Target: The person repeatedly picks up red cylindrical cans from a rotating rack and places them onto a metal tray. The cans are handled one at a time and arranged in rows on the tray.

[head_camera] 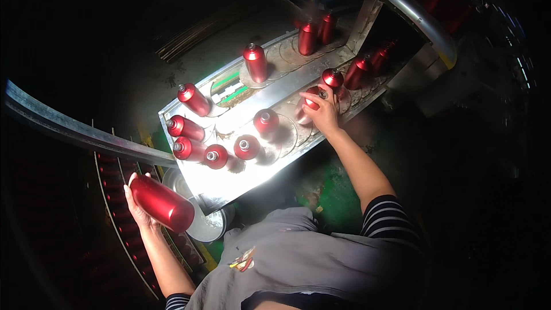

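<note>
My left hand [140, 206] holds a red metallic bottle [161, 202], tilted with its base towards me, left of the lit conveyor's near corner. My right hand [323, 107] reaches over the conveyor, fingers around the upper part of another red bottle [302, 114]; how firmly it grips cannot be told. Just beyond that hand stands a red bottle [332, 78] with a narrow threaded neck. Several more red bottles stand upright on the round overlapping plates of the conveyor [284, 71], among them one nearer the middle [266, 122] and one at the near end [215, 157].
A metal-framed opening [413, 13] spans the conveyor's far right end, with bottles inside it. Racks holding rows of red items [125, 219] lie at lower left, under a curved metal rail [86, 131]. A round metal container [206, 224] stands below the conveyor's near corner.
</note>
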### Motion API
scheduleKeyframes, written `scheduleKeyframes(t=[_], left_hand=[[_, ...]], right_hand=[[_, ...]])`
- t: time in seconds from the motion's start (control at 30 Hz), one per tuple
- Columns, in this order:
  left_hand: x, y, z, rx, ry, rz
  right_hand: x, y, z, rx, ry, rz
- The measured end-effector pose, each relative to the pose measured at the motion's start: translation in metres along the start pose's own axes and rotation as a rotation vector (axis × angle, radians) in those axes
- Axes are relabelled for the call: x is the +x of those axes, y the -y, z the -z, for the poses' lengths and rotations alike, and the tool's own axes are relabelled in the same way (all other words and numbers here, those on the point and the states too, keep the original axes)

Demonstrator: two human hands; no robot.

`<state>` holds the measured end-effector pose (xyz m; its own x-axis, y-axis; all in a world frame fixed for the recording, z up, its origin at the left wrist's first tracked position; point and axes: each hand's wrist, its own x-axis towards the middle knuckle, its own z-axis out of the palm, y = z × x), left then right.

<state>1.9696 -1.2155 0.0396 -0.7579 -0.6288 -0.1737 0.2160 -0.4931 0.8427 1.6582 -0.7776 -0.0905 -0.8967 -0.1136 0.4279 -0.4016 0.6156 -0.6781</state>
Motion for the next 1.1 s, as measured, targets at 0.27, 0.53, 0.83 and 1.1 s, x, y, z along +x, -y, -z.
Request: scheduleKeyframes(t=[0.27, 0.53, 0.83, 1.1], left_hand=[[0.129, 0.098, -0.312, 0.770, 0.387, -0.745], [0.252, 0.316, -0.394, 1.229, 0.221, -0.822], [0.254, 0.265, -0.347, 1.279, 0.443, -0.472], [0.089, 0.126, -0.200, 1.124, 0.630, 0.167]], right_hand=[[0.044, -0.045, -0.016, -0.064, -0.038, 0.065], [0.013, -0.047, 0.001, 0.372, 0.239, 0.009], [0.036, -0.091, -0.036, 0.414, 0.052, -0.059], [0.073, -0.158, 0.002, 0.293, -0.124, -0.218]])
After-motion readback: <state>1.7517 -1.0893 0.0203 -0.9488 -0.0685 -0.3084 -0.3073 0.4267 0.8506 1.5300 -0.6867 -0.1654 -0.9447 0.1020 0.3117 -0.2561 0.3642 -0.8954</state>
